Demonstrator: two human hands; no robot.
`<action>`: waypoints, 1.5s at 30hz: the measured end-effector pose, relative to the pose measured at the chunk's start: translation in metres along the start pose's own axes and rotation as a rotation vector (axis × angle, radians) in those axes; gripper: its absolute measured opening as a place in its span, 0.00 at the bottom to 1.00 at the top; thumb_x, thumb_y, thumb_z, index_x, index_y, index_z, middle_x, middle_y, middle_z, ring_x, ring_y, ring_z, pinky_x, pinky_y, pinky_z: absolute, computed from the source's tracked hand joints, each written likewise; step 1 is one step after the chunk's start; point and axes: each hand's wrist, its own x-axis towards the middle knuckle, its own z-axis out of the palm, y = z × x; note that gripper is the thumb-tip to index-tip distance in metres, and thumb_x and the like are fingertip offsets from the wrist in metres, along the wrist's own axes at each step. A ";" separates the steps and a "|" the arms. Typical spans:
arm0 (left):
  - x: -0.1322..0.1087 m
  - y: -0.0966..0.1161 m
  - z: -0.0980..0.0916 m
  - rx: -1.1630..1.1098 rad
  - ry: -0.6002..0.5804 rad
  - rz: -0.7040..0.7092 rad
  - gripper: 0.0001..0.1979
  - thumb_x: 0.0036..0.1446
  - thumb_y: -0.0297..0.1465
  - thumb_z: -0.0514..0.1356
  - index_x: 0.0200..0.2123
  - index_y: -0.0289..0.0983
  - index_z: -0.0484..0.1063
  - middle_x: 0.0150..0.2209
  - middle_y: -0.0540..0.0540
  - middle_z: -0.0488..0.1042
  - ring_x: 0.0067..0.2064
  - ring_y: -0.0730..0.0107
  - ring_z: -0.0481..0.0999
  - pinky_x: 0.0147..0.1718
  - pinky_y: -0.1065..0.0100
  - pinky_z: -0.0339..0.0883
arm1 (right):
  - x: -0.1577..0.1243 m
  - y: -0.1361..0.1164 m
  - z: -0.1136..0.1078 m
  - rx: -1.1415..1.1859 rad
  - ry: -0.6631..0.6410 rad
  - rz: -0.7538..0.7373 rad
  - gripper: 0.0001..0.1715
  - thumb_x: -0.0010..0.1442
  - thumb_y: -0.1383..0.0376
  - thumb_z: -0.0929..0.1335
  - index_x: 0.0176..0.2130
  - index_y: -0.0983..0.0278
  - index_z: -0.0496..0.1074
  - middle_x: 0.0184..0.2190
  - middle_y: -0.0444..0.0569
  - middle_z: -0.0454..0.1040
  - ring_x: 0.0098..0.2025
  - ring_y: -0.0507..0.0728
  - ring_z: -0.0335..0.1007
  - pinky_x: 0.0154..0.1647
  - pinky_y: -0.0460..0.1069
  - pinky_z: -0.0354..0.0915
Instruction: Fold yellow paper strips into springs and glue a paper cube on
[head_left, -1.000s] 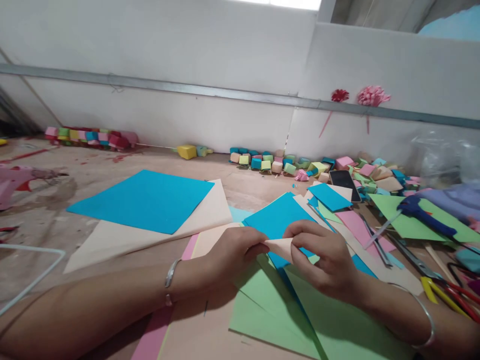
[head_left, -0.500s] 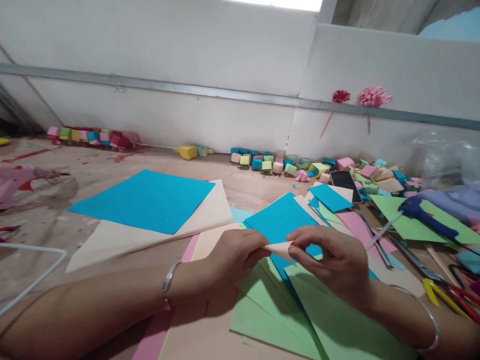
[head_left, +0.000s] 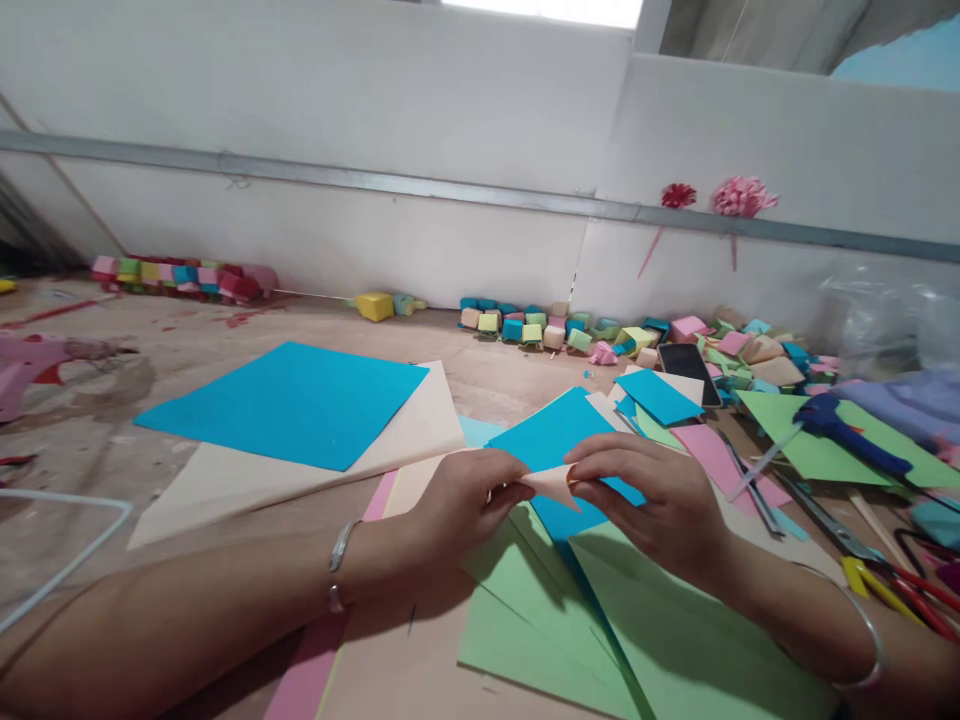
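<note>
Between both hands is a small peach piece of paper [head_left: 553, 486], folded or curled, held above the stacked sheets. My left hand [head_left: 469, 510] pinches its left end between thumb and fingers. My right hand [head_left: 649, 500] is closed on the right end, thumb below and fingers above. Beneath lie blue paper [head_left: 555, 420] and light green sheets [head_left: 536, 620], on top of a larger peach sheet [head_left: 397, 630]. The hands partly cover the small piece.
Left are a large blue sheet [head_left: 285, 400] and a pink glue gun [head_left: 30, 370]. At right lie scissors [head_left: 840, 525], a blue-handled glue gun [head_left: 851, 435] and a phone [head_left: 686, 372]. Small folded paper blocks [head_left: 525, 325] line the wall.
My right hand has shifted slightly left and up, and its fingers have closed further around the small peach paper. The paper has tilted a little; my left hand still grips it.
</note>
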 end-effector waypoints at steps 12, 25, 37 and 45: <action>0.000 -0.004 0.002 0.161 0.028 0.118 0.12 0.65 0.33 0.53 0.29 0.36 0.68 0.26 0.50 0.72 0.26 0.75 0.68 0.25 0.74 0.56 | -0.005 -0.008 0.006 -0.044 0.047 0.005 0.07 0.57 0.74 0.65 0.30 0.62 0.68 0.31 0.49 0.76 0.35 0.54 0.74 0.34 0.47 0.68; 0.002 0.002 -0.001 0.088 -0.002 0.023 0.09 0.59 0.29 0.55 0.25 0.36 0.66 0.22 0.52 0.67 0.25 0.73 0.63 0.25 0.71 0.52 | -0.007 -0.001 0.008 -0.080 0.057 -0.071 0.05 0.59 0.72 0.68 0.37 0.64 0.70 0.35 0.51 0.77 0.39 0.53 0.74 0.40 0.46 0.70; -0.002 0.027 -0.007 -0.583 -0.286 -0.157 0.07 0.55 0.25 0.52 0.32 0.35 0.71 0.31 0.48 0.75 0.34 0.72 0.73 0.34 0.72 0.66 | -0.009 -0.017 0.011 -0.072 0.042 -0.087 0.05 0.61 0.73 0.67 0.38 0.64 0.69 0.32 0.48 0.77 0.35 0.51 0.75 0.37 0.43 0.69; 0.000 0.029 -0.006 -0.866 -0.394 -0.341 0.05 0.56 0.28 0.54 0.31 0.34 0.68 0.26 0.51 0.70 0.29 0.74 0.72 0.31 0.72 0.68 | -0.008 -0.016 0.009 0.080 -0.030 0.066 0.07 0.59 0.69 0.70 0.39 0.64 0.70 0.29 0.45 0.74 0.29 0.50 0.69 0.30 0.44 0.66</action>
